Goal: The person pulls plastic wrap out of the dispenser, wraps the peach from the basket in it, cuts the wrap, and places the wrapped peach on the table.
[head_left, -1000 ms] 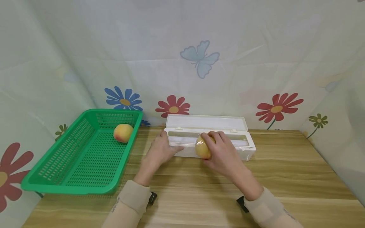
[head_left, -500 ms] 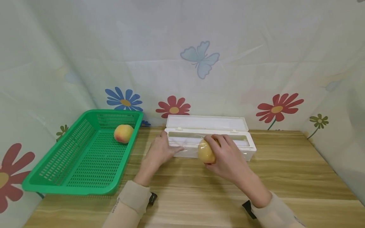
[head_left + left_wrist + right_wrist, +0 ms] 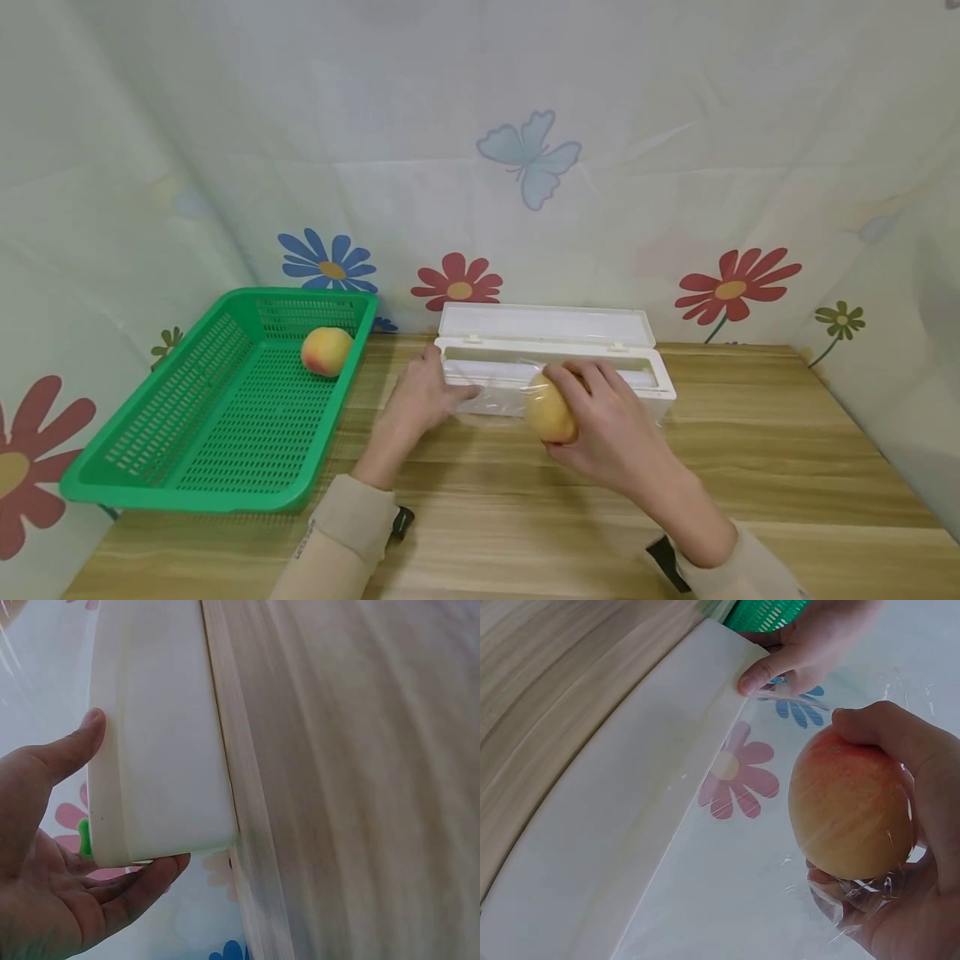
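Note:
A white cling film dispenser [image 3: 555, 367] lies on the table with its lid standing up at the back and a roll inside. My left hand [image 3: 423, 392] grips its left end; in the left wrist view the thumb lies on the front edge and the fingers reach round the end. My right hand [image 3: 611, 421] holds a yellow peach [image 3: 549, 410] just in front of the dispenser. Clear film [image 3: 825, 900] covers part of that peach, whose red top shows in the right wrist view. Crumpled film [image 3: 498, 400] spans from the peach toward my left thumb.
A green plastic basket [image 3: 288, 492] stands on the left with one yellow-red peach [image 3: 327, 351] in its far right corner. Behind the wooden table [image 3: 480, 517] hangs a white flowered cloth [image 3: 600, 225].
My right hand has drawn the peach toward me and slightly right, away from the dispenser. The film between peach and dispenser looks looser and crumpled. My left hand has stayed in place.

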Tool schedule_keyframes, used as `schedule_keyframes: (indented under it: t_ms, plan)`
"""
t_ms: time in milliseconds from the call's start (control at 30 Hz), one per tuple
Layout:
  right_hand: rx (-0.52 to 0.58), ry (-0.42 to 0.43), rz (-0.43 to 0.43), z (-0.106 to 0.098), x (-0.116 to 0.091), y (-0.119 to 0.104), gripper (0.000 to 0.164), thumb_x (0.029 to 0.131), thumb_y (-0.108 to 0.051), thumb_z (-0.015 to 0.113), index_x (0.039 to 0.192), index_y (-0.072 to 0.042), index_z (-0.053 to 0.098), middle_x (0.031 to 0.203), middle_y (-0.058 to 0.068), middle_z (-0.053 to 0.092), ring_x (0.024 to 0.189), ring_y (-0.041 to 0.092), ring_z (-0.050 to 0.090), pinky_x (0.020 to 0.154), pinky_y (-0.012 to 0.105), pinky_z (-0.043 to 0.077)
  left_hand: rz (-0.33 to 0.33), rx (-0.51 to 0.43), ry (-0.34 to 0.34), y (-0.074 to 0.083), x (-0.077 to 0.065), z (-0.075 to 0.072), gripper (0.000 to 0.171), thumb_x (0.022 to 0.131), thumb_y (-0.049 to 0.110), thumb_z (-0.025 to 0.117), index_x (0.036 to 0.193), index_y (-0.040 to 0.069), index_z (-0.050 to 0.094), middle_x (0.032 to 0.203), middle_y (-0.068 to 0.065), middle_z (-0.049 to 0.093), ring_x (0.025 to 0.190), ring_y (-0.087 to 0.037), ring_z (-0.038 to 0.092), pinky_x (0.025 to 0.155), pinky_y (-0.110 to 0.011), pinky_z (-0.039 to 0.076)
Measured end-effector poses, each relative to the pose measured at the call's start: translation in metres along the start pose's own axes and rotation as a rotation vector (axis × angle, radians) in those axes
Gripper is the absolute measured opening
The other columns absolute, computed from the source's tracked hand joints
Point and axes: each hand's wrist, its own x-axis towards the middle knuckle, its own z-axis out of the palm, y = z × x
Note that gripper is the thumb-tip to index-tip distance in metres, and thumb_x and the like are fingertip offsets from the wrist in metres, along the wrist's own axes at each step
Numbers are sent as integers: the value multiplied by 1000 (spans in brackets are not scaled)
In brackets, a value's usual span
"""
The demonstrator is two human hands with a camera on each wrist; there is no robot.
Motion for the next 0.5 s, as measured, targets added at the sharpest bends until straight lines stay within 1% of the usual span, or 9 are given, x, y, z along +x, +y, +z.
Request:
schedule_keyframes:
  t_ms: [167,400,500]
  plan:
    - [9,-13,-3,-5,-3,-4,79,56,-26,95,124,-5,60,111,16,61,103,34,56,87,48,52,17,-5,9,-2,0,0,83,80,47,87,132,-2,45,108,-17,63,93,-33,64,83,-47,58]
    - [-9,-44,-10,-12,-5,-10,81,55,-28,96,125,-6,60,110,15,62,99,33,58,83,47,54,36,6,17,-2,0,0,85,81,50,86,134,-1,45,108,-18,62,92,-34,64,83,-48,58]
    - [-15,-68,-15,-14,-6,-11,80,55,-29,95,124,-7,60,109,14,62,97,31,59,81,45,55,42,8,20,-3,0,0,85,80,51,86,134,-1,45,107,-18,62,90,-33,64,81,-47,58]
